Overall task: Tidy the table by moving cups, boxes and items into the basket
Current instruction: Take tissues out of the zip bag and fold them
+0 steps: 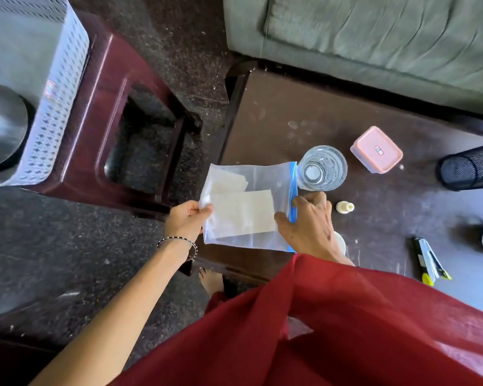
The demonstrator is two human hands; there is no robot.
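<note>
A clear zip bag (257, 179) with a blue seal strip and white sheets inside is held above the left edge of the dark brown table (276, 112). My left hand (186, 220) pinches its left corner. My right hand (308, 224) grips the blue seal side. Just beyond the bag stands a clear drinking glass (321, 168), and a pink lidded box (376, 149) sits to its right. A small white bottle (345, 207) lies by my right hand. The pale perforated basket (53, 87) sits on a maroon stool (106, 107) at the far left, with a steel vessel (1, 126) in it.
A black mesh holder (467, 169) lies at the table's right edge. A yellow-and-black cutter with pens (429, 260) lies at the front right. A green sofa (374, 40) runs behind the table. My red garment (332, 330) covers the near edge. Dark speckled floor separates stool and table.
</note>
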